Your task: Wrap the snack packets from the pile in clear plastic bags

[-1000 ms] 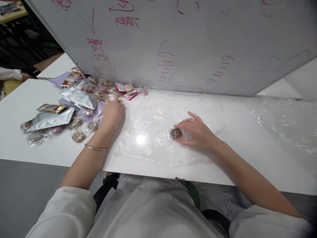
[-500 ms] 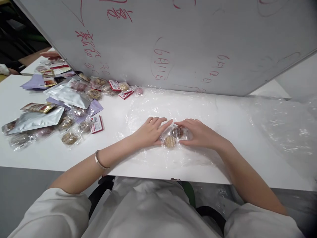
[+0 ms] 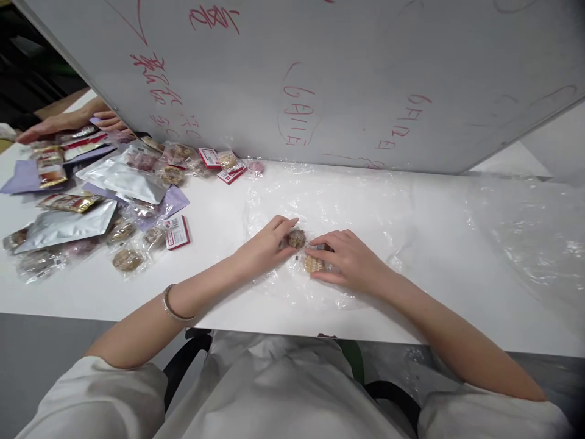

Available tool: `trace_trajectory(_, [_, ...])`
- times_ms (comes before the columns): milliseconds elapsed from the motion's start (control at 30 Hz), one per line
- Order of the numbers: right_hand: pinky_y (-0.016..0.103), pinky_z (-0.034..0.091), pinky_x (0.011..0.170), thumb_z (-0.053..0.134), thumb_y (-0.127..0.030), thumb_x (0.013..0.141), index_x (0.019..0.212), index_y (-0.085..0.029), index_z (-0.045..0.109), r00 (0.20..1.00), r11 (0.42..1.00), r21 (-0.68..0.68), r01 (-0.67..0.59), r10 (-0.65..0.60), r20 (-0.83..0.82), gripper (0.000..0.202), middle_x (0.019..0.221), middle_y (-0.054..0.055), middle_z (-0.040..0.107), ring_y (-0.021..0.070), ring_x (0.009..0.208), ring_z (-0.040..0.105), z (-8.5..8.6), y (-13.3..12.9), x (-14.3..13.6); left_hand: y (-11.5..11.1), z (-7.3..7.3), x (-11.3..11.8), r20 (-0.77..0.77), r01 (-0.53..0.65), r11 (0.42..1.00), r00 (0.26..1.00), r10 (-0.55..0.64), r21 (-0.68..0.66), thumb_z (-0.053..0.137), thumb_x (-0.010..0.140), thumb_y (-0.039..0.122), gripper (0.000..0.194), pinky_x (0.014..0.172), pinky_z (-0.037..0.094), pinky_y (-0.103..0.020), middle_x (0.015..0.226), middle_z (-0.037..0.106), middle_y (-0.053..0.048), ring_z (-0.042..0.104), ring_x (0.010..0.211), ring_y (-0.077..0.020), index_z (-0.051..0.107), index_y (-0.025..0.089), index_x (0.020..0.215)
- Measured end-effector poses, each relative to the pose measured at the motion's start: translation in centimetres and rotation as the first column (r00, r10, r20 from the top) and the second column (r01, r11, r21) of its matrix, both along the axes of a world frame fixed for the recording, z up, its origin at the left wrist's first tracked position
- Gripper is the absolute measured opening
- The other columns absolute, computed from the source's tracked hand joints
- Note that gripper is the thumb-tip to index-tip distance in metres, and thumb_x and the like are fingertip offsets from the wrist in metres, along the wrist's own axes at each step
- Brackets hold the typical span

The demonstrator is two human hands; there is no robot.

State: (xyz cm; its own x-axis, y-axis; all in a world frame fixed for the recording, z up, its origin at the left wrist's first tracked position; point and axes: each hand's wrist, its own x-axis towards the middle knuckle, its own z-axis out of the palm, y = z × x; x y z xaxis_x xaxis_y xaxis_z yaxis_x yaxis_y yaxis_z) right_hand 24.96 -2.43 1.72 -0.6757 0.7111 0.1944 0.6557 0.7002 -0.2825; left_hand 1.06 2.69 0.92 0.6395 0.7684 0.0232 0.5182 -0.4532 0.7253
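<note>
My left hand (image 3: 267, 247) rests on the clear plastic sheet (image 3: 365, 198), its thumb and fingers around the left edge of a dark wrapped snack (image 3: 297, 239). Just right of it, my right hand (image 3: 345, 259) lies with its fingers over a pale yellow wrapped snack (image 3: 313, 263). Another dark piece shows partly under my right fingers. The wrapped snacks lie close together on the sheet between both hands.
A whiteboard (image 3: 347, 85) with red writing stands behind the white table (image 3: 214, 213). Silver pouches (image 3: 68, 224), wrapped snacks and a red-white box (image 3: 177, 232) lie at left. Another person's hands (image 3: 59, 125) are at the far left. More plastic (image 3: 534, 231) lies at right.
My left hand has moved slightly left, and a dark snack now shows beside it. My right hand has moved left over the pale snack. The other person's hands reach further over the pile.
</note>
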Motion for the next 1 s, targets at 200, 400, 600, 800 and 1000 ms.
trace_trajectory(200, [0.049, 0.044, 0.099, 0.057, -0.046, 0.095, 0.124, -0.026, 0.063, 0.991, 0.992, -0.052, 0.111, -0.114, -0.071, 0.036, 0.125, 0.01, 0.064, 0.0271, 0.115, 0.06, 1.1, 0.6, 1.6, 0.4, 1.3, -0.4, 0.091, 0.079, 0.996, 0.993, -0.076, -0.034, 0.048, 0.098, 0.031, 0.05, 0.091, 0.055, -0.036, 0.138, 0.055, -0.012, 0.065, 0.104, -0.0191, 0.039, 0.026, 0.147])
trace_trajectory(400, [0.062, 0.036, 0.111, 0.042, -0.073, 0.089, 0.148, -0.016, 0.044, 0.857, 0.827, -0.252, 0.502, -0.437, 0.273, 0.082, 0.154, 0.021, 0.041, 0.041, 0.143, 0.037, 2.3, 0.8, 3.7, 8.0, 2.8, -4.5, -0.143, -0.358, 0.805, 0.87, 0.471, 0.472, 0.051, 0.094, 0.026, 0.041, 0.108, 0.042, -0.05, 0.137, 0.053, -0.022, 0.051, 0.127, -0.0331, 0.053, 0.01, 0.132])
trace_trajectory(600, [0.06, 0.021, 0.121, 0.015, -0.072, 0.094, 0.159, -0.014, 0.021, 0.792, 0.682, -0.405, 0.609, -0.5, 0.35, 0.087, 0.166, 0.015, 0.013, 0.0356, 0.152, 0.01, 2.1, 1.0, 4.0, 14.6, 1.5, -5.8, -0.388, -0.256, 0.772, 0.747, 0.539, 0.581, 0.048, 0.091, 0.019, 0.045, 0.106, 0.041, -0.048, 0.134, 0.055, -0.026, 0.05, 0.128, -0.0373, 0.05, 0.003, 0.133])
trace_trajectory(800, [0.055, 0.01, 0.124, 0.015, -0.069, 0.095, 0.161, -0.015, 0.015, 0.832, 0.706, -0.441, 0.554, -0.479, 0.279, 0.084, 0.167, 0.009, 0.006, 0.0322, 0.152, 0.001, 1.5, 1.6, 4.2, 13.9, 3.4, -5.3, -0.458, -0.208, 0.794, 0.721, 0.52, 0.572, 0.037, 0.098, 0.015, 0.034, 0.1, 0.047, -0.047, 0.117, 0.065, -0.023, 0.058, 0.12, -0.0335, 0.057, 0.006, 0.123])
trace_trajectory(1000, [0.057, 0.006, 0.124, 0.019, -0.065, 0.098, 0.161, -0.02, 0.013, 0.875, 0.764, -0.428, 0.483, -0.442, 0.198, 0.077, 0.168, 0.007, 0.005, 0.0307, 0.153, -0.001, -0.2, 2.5, 4.2, 3.2, 2.9, 0.3, -0.255, 0.015, 0.796, 0.951, 0.175, 0.605, 0.029, 0.102, 0.012, 0.05, 0.112, 0.043, -0.044, 0.151, 0.045, -0.021, 0.043, 0.141, -0.0265, 0.03, 0.007, 0.151])
